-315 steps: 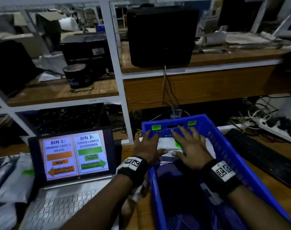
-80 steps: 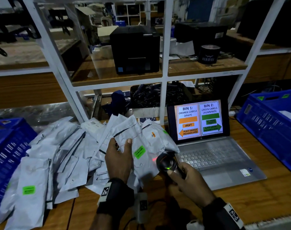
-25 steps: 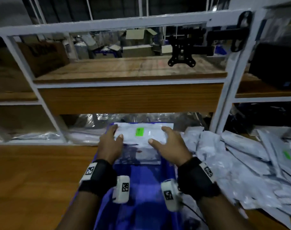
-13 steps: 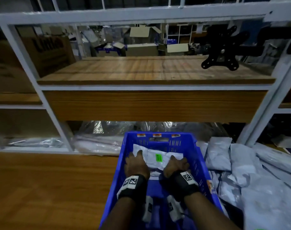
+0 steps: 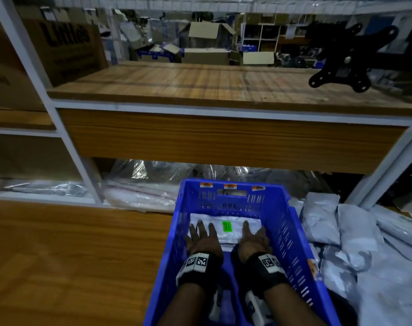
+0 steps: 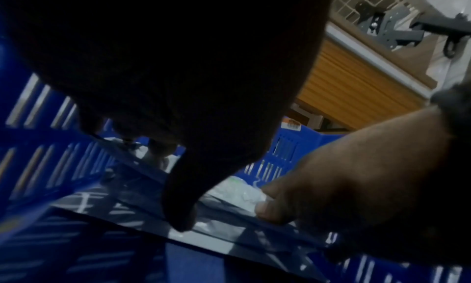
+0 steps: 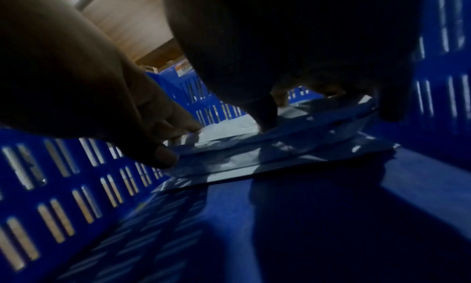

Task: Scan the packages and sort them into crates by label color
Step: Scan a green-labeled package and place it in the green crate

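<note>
A white package (image 5: 226, 234) with a green label (image 5: 227, 226) lies flat at the far end of the blue crate (image 5: 290, 234), on top of other flat packages. The crate's far rim carries orange stickers (image 5: 230, 186). My left hand (image 5: 203, 234) rests on the package's left part, fingers spread and straight. My right hand (image 5: 252, 235) lies flat on its right part. In the left wrist view my left thumb (image 6: 178, 221) touches the package (image 6: 237, 192) edge. The right wrist view shows the stacked packages (image 7: 229, 138) under both hands.
A loose pile of grey packages (image 5: 364, 243) lies right of the crate. Bare wooden table (image 5: 71, 255) stretches to the left. A wooden shelf front (image 5: 200, 137) hangs low over the crate's far end, with clear plastic wrap (image 5: 141, 184) behind it.
The green-label package, held above the crate's far end a second ago, came down into the crate. Both hands have flattened out on top of it.
</note>
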### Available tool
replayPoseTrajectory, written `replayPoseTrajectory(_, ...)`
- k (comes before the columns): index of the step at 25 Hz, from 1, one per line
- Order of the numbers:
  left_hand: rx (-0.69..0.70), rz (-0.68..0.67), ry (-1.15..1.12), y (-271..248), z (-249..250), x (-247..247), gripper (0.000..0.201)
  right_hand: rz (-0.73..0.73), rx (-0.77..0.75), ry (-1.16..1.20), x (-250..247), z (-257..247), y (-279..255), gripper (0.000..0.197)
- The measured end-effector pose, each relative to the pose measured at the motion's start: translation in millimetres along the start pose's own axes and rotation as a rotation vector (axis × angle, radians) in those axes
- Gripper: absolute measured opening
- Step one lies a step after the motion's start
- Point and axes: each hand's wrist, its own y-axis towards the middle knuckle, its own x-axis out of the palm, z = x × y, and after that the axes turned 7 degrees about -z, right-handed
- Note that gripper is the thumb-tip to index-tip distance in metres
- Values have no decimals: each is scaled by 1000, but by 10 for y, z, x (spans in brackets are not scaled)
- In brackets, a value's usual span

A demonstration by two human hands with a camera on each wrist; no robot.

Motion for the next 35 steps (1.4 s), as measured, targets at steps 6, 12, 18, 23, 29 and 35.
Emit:
replayPoseTrajectory(6,56,81,33,-24,-125,162,86,2,-34,-137,162,85,125,80)
replayPoseTrajectory(12,3,166,-7,0,-111,103,91,-9,-26,-197,148,104,265,69)
replayPoseTrajectory(18,-27,346,-130,-63,-93,-35,69,353,-112,-104,-126,-31,123,35)
replayPoseTrajectory(23,23,485,-405,-230,-33,-366,56,522,-328,269,-723,-206,-381,34)
replayPoseTrajectory(29,268,623,-820,-1167,185,-972,50,670,-629,593,-1557,126,-1242,26)
replayPoseTrajectory(35,507,748,-1056,-2377,986,-1077,38,678,-837,794,-2131,1296,-2006,28)
